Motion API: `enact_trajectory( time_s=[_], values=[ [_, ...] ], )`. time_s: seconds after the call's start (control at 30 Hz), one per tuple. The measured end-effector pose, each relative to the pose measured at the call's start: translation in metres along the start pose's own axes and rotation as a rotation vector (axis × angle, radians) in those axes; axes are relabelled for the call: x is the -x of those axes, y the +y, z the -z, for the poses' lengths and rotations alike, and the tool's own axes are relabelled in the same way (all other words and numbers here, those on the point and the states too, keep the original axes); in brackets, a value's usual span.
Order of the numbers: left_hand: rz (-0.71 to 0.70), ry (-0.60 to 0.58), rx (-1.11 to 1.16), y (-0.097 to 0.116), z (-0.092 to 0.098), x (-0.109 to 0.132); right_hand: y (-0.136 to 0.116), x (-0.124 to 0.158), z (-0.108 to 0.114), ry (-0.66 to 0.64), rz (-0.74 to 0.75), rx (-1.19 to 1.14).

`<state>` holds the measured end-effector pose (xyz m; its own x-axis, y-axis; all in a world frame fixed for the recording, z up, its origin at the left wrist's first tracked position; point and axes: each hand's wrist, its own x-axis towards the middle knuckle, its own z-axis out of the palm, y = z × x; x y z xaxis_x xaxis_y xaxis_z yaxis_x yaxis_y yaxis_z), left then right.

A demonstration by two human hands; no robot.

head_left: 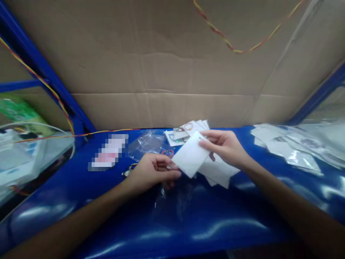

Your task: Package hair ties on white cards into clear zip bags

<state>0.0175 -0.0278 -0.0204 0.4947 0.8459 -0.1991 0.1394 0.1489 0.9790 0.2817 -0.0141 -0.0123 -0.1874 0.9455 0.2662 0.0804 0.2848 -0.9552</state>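
Note:
My right hand (223, 145) pinches the top corner of a white card (191, 157) held tilted just above the blue table (188, 216). My left hand (153, 171) is closed at the card's lower left edge, its fingers pinching a clear plastic sleeve (172, 190) that hangs down over the table. More white cards (218, 172) lie under my right hand. Behind them a fan of white cards with coloured rings (187, 130) rests near the back edge.
A crumpled clear bag (147, 144) lies left of centre, next to a blurred white and red label (109, 153). Clear packets (296, 147) are piled at the right. A cardboard wall (167, 72) closes the back, and red-yellow wires (237, 48) hang across it.

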Motion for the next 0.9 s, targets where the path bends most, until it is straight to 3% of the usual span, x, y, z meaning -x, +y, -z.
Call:
enact_trajectory(
  time_s=[0.4, 0.6, 0.9],
  values=[
    [0.031, -0.062, -0.029, 0.000, 0.000, -0.003, -0.002, 0.005, -0.005, -0.042, 0.010, 0.076],
    [0.047, -0.050, 0.002, -0.001, -0.001, -0.004, -0.004, 0.008, -0.009, -0.022, 0.089, 0.241],
    [0.010, 0.005, 0.063, -0.002, -0.003, -0.006, -0.007, 0.014, -0.024, -0.035, 0.080, 0.178]
  ],
)
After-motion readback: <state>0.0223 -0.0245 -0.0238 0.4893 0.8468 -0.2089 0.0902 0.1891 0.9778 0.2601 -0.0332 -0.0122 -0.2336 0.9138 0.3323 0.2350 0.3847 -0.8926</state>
